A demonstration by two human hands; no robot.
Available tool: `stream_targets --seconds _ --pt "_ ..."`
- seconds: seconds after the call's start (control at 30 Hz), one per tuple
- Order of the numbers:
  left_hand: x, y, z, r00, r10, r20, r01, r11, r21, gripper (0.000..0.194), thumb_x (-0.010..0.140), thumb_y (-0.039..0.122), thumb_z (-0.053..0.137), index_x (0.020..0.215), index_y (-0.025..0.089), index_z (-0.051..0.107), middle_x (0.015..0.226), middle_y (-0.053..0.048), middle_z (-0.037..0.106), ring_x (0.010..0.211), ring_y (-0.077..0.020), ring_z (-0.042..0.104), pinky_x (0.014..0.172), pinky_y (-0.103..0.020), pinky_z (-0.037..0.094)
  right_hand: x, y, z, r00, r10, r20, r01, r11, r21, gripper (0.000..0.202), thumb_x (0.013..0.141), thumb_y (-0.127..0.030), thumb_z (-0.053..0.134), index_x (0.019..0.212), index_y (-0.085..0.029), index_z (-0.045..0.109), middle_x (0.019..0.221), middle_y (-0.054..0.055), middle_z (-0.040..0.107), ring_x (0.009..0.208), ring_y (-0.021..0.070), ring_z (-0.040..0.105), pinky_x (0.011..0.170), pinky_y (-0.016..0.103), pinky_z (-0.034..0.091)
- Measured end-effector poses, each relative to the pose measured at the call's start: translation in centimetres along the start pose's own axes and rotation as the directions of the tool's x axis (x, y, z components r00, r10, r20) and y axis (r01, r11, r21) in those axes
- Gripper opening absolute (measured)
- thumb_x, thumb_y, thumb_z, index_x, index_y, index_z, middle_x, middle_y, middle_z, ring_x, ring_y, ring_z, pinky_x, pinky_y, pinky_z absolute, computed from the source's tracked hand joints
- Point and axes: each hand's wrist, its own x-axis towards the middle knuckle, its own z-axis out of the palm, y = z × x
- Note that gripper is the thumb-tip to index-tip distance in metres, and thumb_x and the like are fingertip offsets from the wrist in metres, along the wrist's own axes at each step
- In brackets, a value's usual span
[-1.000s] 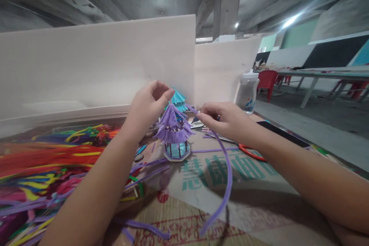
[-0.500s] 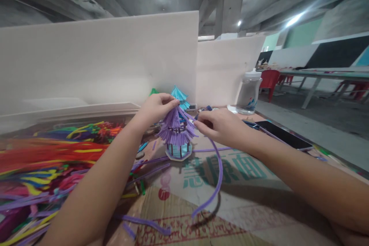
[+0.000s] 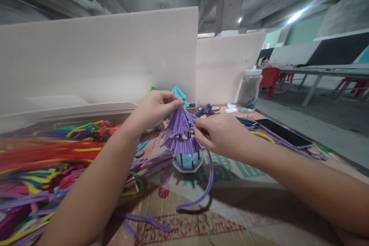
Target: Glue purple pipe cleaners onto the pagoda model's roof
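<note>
Shows purple on tiered roof (image 3: 181, 147), dark brown on pillars (image 3: 181, 160), white with purple line on base (image 3: 188, 170). Repeats purple along curved strip (image 3: 211, 173). Turns turquoise on rear roof (image 3: 179, 91). Mixes red, orange, yellow across strip pile (image 3: 52, 152); alternates blue and yellow in striped bundle (image 3: 37, 182). Bears teal characters, red scrollwork on printed sheet (image 3: 187, 225). Gleams black on phone (image 3: 285, 132), plain red on chair (image 3: 270, 78).

The purple pagoda (image 3: 182, 144)'s peak is covered by the left hand (image 3: 160, 104), the pipe cleaner (image 3: 211, 175)'s upper end by the right hand (image 3: 219, 130). Items (image 3: 266, 61) on the far desk (image 3: 323, 71) are blurred.
</note>
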Motion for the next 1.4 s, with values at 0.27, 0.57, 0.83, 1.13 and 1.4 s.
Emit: stream_targets --seconds 0.27,0.57,0.83,1.13,1.4 --pt "-0.1 0.6 0.3 0.999 0.031 -0.018 -0.031 0.999 0.032 0.033 0.086 0.046 0.063 0.081 0.015 0.073 0.073 -0.003 0.068 0.066 -0.0146 0.058 0.058 -0.024 0.042 0.1 0.1 0.8 0.998 -0.049 -0.043 0.045 0.994 -0.096 0.036 0.095 -0.026 0.038 0.069 -0.016 0.061 0.062 0.005 0.064 0.055 0.0136 0.045 0.057 0.033 0.016" --pt "-0.3 1.2 0.2 0.996 0.083 -0.024 -0.083 0.997 0.007 0.029 0.086 0.040 0.062 0.081 0.014 0.072 0.074 -0.002 0.069 0.068 -0.0137 0.058 0.063 -0.024 0.044 0.1 0.2 0.4 1.000 -0.023 -0.021 0.021 0.996 -0.091 0.034 0.094 -0.027 0.041 0.069 -0.018 0.062 0.059 0.004 0.064 0.051 0.0129 0.040 0.056 0.033 0.016" --pt "-0.4 1.2 0.2 0.997 0.071 0.001 -0.071 0.997 0.038 0.031 0.087 0.042 0.061 0.082 0.014 0.073 0.074 -0.003 0.069 0.068 -0.0147 0.059 0.062 -0.024 0.044 -0.3 -0.5 -0.1 0.997 -0.068 -0.048 0.065 0.997 -0.048 0.033 0.093 -0.027 0.041 0.070 -0.017 0.062 0.060 0.005 0.064 0.053 0.0137 0.045 0.056 0.033 0.017" --pt "-0.3 1.4 0.2 0.998 0.049 0.032 -0.050 0.998 0.030 0.031 0.086 0.044 0.061 0.080 0.015 0.072 0.069 -0.001 0.064 0.063 -0.0131 0.053 0.057 -0.024 0.040 -0.1 -0.2 0.2 0.996 -0.065 -0.054 0.062 0.997 -0.053 0.031 0.090 -0.026 0.042 0.068 -0.017 0.063 0.058 0.005 0.063 0.053 0.0137 0.045 0.055 0.032 0.018" --pt "-0.4 1.1 0.3 0.997 0.061 0.038 -0.063 0.997 0.037 0.031 0.088 0.044 0.061 0.082 0.016 0.073 0.070 -0.001 0.064 0.063 -0.0126 0.054 0.057 -0.023 0.039 0.0 -0.1 1.0 0.998 -0.044 -0.040 0.040 0.996 -0.081 0.034 0.092 -0.027 0.040 0.068 -0.016 0.063 0.058 0.006 0.062 0.053 0.0142 0.045 0.055 0.032 0.017"
